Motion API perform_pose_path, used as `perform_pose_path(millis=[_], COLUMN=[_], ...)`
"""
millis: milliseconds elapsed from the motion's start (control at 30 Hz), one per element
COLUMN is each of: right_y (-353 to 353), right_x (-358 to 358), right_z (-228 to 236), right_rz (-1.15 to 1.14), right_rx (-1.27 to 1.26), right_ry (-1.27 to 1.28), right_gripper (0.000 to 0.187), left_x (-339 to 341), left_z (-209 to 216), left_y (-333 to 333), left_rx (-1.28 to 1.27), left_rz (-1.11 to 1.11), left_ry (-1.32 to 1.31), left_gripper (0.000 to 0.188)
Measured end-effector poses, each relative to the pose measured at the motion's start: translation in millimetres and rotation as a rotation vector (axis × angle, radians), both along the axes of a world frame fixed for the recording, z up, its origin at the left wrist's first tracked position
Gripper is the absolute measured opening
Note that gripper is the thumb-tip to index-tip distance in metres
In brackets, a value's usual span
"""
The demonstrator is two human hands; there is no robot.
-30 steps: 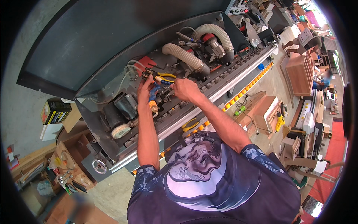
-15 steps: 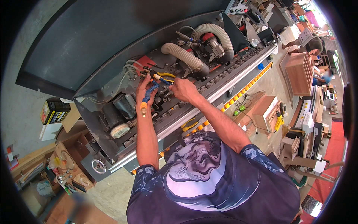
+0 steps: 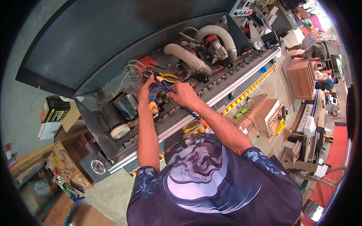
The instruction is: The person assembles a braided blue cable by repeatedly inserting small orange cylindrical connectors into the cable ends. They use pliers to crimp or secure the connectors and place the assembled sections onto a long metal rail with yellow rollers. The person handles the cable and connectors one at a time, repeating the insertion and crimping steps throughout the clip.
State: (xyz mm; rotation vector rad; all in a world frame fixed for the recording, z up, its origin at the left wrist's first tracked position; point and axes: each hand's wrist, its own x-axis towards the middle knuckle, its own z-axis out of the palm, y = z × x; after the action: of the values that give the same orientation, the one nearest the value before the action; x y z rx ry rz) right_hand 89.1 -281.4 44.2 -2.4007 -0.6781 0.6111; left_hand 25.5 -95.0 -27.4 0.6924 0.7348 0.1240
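Over the open bed of a dark machine point(image 3: 130, 81), my left hand point(image 3: 144, 91) is closed around a blue segmented hose with an orange nozzle point(image 3: 153, 107). Its fingertips reach the small metal fittings point(image 3: 148, 72) where clear tubes come in. My right hand point(image 3: 183, 93) has its fingers curled at a second blue segmented hose point(image 3: 166, 86); its palm side is hidden. Below that wrist another stretch of blue hose with an orange end point(image 3: 203, 122) shows. Yellow-handled pliers point(image 3: 168, 75) lie just beyond my hands.
Two ribbed grey hoses point(image 3: 184, 56) rise from the bed, and a motor with a pale buffing wheel point(image 3: 120, 130) sits left. A raised dark cover point(image 3: 113, 34) stands behind. Other yellow pliers point(image 3: 190, 127) rest by the near rail. Wooden cabinets point(image 3: 301, 79) and people are at right.
The orange nozzle by my left hand has swung right and upward, off my wrist. My right hand has shifted slightly left and down, and an orange-ended blue hose now shows below its wrist.
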Motion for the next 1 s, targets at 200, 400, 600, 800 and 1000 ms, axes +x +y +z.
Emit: perform_pose_path(millis=[200,400,600,800,1000], right_y=[3,2,23,55,72], right_x=[7,13,33,62,84], right_z=[21,11,-23,-91,-92], right_rz=[-0.048,-0.067,0.062,0.43,0.51], right_rx=[-0.008,0.028,-0.097,-0.343,-0.406], right_ry=[0.255,0.492,-0.202,-0.639,-0.579], right_gripper=[0.041,0.05,0.045,0.036,0.028], left_x=[1,0,-13,-14,-21], left_z=[0,-2,4,2,-1], left_y=[1,2,9,11,24], left_rx=[0.018,-0.057,0.024,0.09,-0.049], left_rz=[0.004,0.055,0.011,-0.001,0.019], left_ry=[-0.008,-0.071,-0.054,-0.032,-0.127], left_gripper=[0.036,0.033,0.038,0.044,0.045])
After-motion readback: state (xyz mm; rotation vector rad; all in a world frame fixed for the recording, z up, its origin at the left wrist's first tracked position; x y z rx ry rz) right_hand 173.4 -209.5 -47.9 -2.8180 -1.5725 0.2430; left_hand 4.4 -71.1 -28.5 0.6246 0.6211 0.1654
